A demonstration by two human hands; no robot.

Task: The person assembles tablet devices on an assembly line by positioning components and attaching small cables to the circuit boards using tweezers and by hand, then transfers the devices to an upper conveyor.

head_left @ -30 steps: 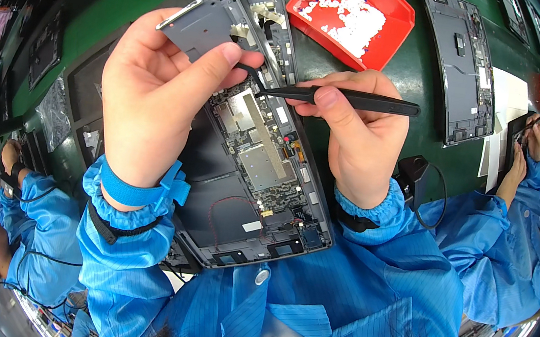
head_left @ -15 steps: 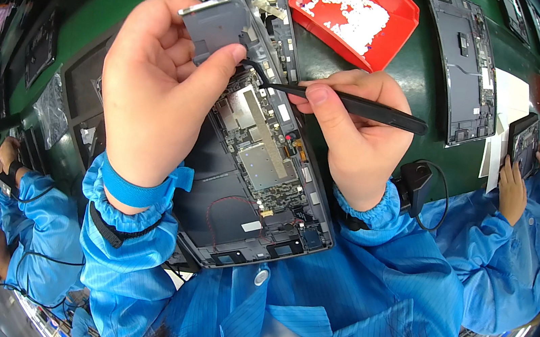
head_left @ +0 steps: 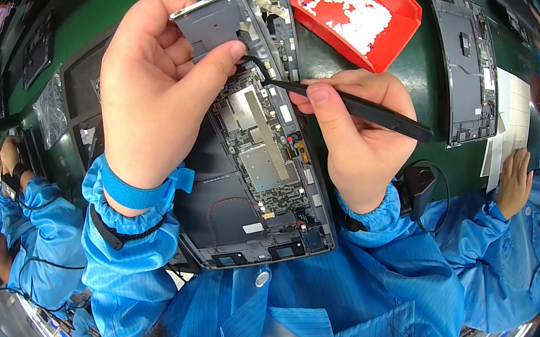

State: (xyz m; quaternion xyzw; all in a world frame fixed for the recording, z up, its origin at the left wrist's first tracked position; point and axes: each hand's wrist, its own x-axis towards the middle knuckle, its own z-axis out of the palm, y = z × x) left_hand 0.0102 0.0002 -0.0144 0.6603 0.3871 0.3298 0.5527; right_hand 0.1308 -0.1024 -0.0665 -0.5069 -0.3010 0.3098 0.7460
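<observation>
A person in a blue jacket (head_left: 222, 322), seen from above, works with both bare hands on an open grey device (head_left: 201, 197); it lies aslant right in front of the person, its lower end close to the jacket, its circuit board (head_left: 261, 166) bare. The left hand (head_left: 157, 92) is curled round the device's upper left part, thumb laid near a short black cable (head_left: 254, 61); the right hand (head_left: 361, 122) pinches black tweezers (head_left: 376, 113), their tips at or just beside the cable's lower end; whether they grip it is too small to tell.

The work looks partway along: the board sits in the casing; the cable appears to be the part being handled, its lower end perhaps not yet settled; no cover is over the insides, so closing up seems left.

Beyond the right hand is a red tray (head_left: 395, 43) of small white pieces (head_left: 352, 17); farther right lies another open device (head_left: 453, 60).
</observation>
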